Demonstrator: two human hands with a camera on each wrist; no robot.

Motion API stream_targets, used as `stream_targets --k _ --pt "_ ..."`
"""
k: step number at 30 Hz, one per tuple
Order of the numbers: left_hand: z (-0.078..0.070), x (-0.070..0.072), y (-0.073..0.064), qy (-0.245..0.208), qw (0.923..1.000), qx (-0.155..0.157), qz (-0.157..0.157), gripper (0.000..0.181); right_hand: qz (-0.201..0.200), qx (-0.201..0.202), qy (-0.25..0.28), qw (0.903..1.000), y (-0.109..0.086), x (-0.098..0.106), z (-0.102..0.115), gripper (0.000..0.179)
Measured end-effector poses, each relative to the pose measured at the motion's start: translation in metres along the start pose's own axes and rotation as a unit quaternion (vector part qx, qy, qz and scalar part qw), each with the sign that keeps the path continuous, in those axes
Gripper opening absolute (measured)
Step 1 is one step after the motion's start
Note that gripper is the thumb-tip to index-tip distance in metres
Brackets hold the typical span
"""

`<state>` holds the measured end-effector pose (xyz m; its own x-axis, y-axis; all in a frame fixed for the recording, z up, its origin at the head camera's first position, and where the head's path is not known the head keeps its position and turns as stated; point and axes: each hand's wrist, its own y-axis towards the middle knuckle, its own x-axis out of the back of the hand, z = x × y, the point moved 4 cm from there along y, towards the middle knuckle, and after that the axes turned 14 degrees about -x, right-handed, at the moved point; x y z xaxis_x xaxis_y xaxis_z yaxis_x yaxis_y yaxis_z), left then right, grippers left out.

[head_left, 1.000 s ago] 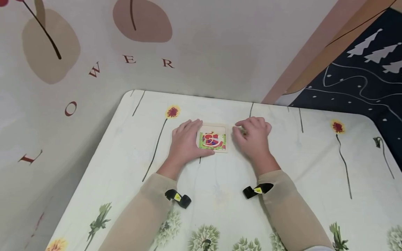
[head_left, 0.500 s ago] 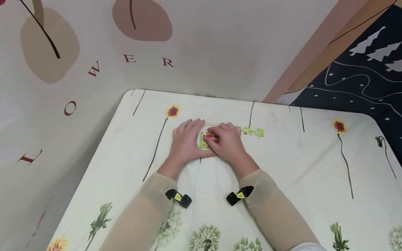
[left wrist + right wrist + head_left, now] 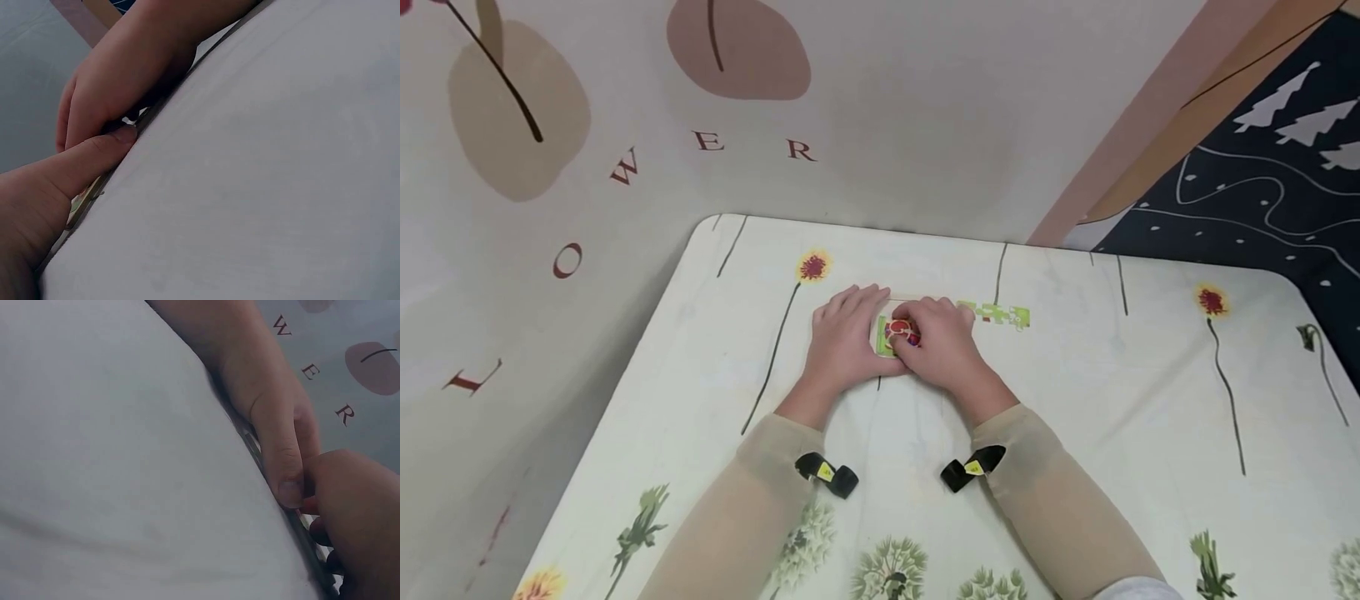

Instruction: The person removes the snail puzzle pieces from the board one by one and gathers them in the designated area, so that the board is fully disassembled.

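Observation:
A small wooden jigsaw puzzle board (image 3: 882,340) with a red and purple picture on green lies on the table. My left hand (image 3: 844,337) holds it from the left, thumb along the near edge and fingers along the left side. Over the board's right part, my right hand (image 3: 943,337) curls thumb and index finger around a red puzzle piece (image 3: 901,328); its other fingers hide the rest of the board. In the left wrist view, a board corner (image 3: 76,211) shows beneath the left thumb. The right wrist view has both hands meeting at the board.
Loose green puzzle pieces (image 3: 1006,316) lie just right of the right hand, one partly behind it. A white flower-print cloth covers the table (image 3: 1120,400). A printed wall (image 3: 925,167) rises directly behind its far edge.
My right hand has come left from the loose pieces onto the board, uncovering those pieces. Over the last half second its fingers shift only slightly. The left hand stays on the board.

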<state>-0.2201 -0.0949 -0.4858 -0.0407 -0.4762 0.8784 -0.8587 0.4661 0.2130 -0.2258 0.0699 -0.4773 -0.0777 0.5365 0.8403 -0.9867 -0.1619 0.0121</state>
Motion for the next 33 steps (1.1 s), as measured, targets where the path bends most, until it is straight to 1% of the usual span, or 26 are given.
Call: stream_targets --k 3,7,15,17,22,26,29,33 --pt "0.0000 0.0006 -0.0008 -0.001 1.0000 0.000 -0.001 0.110 0.008 -0.003 0.005 1.0000 0.0000 -0.0009 0.0005 0.032" --pt "-0.0005 0.0015 -0.0010 0.000 1.0000 -0.001 -0.001 0.109 0.007 -0.002 0.015 0.9999 0.0003 -0.0012 -0.0001 0.032" --pt "-0.0005 0.0009 0.0002 0.001 1.0000 0.000 0.003 0.106 -0.015 0.042 0.045 0.9980 -0.0037 0.0016 0.0014 0.027" --pt "-0.0004 0.0011 -0.0003 0.003 1.0000 0.000 0.004 0.107 -0.019 0.048 0.049 0.9975 -0.0043 0.0017 0.0018 0.027" --pt "-0.0002 0.0021 -0.0008 0.001 1.0000 0.001 0.002 0.107 -0.023 0.061 0.063 0.9959 -0.0045 0.0017 0.0032 0.028" --pt "0.0002 0.0022 -0.0010 -0.004 1.0000 -0.002 -0.003 0.106 -0.023 0.074 0.079 0.9938 -0.0036 0.0006 0.0046 0.033" --pt "0.0004 0.0016 -0.0011 -0.005 1.0000 -0.004 -0.004 0.105 -0.022 0.071 0.086 0.9936 -0.0035 -0.0001 0.0050 0.036" --pt "-0.0011 0.0000 -0.0005 -0.008 1.0000 0.001 -0.002 0.106 -0.025 0.056 0.086 0.9945 -0.0058 0.0016 0.0039 0.034"
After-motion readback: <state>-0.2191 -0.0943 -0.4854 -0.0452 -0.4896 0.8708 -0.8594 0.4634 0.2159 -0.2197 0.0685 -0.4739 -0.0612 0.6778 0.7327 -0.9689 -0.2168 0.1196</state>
